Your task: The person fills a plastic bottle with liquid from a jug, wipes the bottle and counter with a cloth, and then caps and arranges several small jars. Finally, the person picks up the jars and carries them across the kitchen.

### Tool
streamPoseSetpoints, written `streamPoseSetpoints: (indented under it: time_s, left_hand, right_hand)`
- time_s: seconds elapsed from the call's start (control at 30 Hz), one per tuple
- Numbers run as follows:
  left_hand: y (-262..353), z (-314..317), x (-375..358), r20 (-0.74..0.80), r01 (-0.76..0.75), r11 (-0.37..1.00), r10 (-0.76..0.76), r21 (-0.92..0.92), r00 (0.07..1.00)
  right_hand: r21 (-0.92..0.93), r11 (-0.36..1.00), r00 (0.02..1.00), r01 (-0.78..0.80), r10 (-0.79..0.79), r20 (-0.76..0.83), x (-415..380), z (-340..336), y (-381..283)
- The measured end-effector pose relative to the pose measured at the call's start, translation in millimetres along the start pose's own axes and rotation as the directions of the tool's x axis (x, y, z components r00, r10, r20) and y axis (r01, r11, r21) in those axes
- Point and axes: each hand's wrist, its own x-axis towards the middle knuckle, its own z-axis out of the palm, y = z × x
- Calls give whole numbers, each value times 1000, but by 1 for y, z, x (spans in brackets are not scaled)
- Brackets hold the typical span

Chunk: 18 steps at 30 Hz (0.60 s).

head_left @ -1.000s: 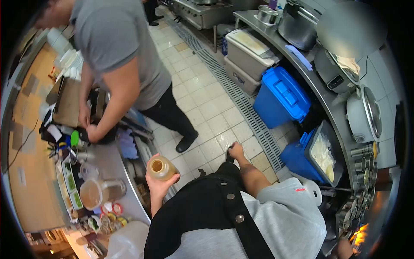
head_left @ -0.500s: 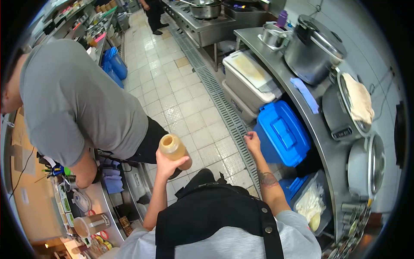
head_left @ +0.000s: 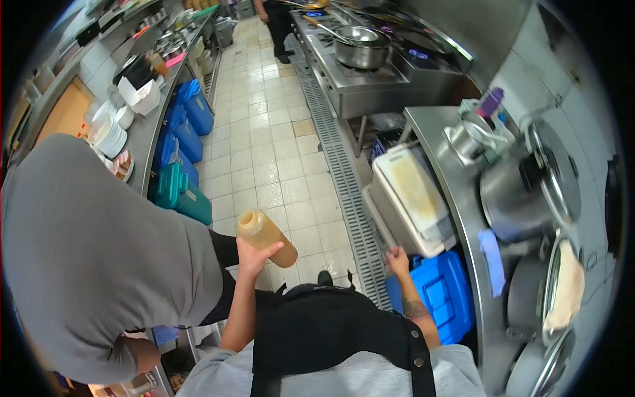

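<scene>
My left hand is wrapped round a squeeze bottle, which is tilted with its open, capless mouth toward me. The bottle is see-through and holds a light brown liquid. My right hand hangs low on the other side, its fingers curled in. It is slightly blurred, and whatever may be in it is hidden. Below and beside that hand is a blue lidded bin, and a pale lidded container stands just beyond.
At left, a person in a grey shirt bends over the counter. A steel bench with large pots runs along the right. Ahead lie the tiled aisle, a floor drain grate and a stove with a pan. Another person stands far off.
My view has moved forward along the aisle, bringing the stove and bench nearer. The bottle stays in my left hand and now leans more sideways. My right hand is lower in view.
</scene>
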Motion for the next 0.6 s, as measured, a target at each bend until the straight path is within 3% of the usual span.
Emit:
streamPoseSetpoints:
  time_s: [0.03,0.07,0.13,0.17,0.2,0.23,0.3,0.33,0.4,0.43,0.47,0.53,0.57,0.6]
  left_hand:
    - [-9,2,21,-19,28,999,-28,-19,999]
    - [-16,4,41,-20,79,996,-78,48,997]
    - [-14,11,77,-21,59,991,-57,120,998]
    - [-12,16,103,-23,32,987,-29,155,999]
    - [-13,18,124,-32,14,991,-10,131,999]
    - [-14,19,145,-57,-13,992,21,128,998]
    - [-22,21,181,-113,-48,992,61,116,992]
    - [-27,16,196,-144,-24,963,64,269,987]
    - [-32,13,221,-267,5,978,51,206,962]
    - [-32,11,239,-323,-1,985,58,174,945]
    - [-26,2,252,-308,59,957,33,285,951]
    - [-31,-12,275,-391,37,957,83,288,917]
    - [-32,-19,285,-427,32,955,103,296,898]
    - [-28,-24,295,-491,23,959,124,282,862]
  right_hand:
    - [52,996,997,-73,72,29,17,-1,36]
    - [29,1000,1000,-13,12,27,26,-5,60]
    - [143,954,964,-263,256,65,28,-19,51]
    - [103,990,995,-98,99,-5,45,-8,115]
    - [163,925,936,-344,323,144,52,-21,85]
    - [84,898,902,-431,426,75,55,-25,43]
    - [-10,923,913,-385,383,142,94,-12,5]
    - [-21,930,911,-367,364,194,119,-3,-5]
    - [-114,960,873,-254,278,400,190,25,-26]
    - [-278,940,899,-196,286,332,221,44,-70]
    - [-266,949,905,-167,255,341,250,58,-138]
    - [-88,986,891,-143,167,422,352,120,-154]
    - [27,997,907,73,-78,413,397,152,-175]
    - [-87,971,900,221,-168,401,432,175,-225]
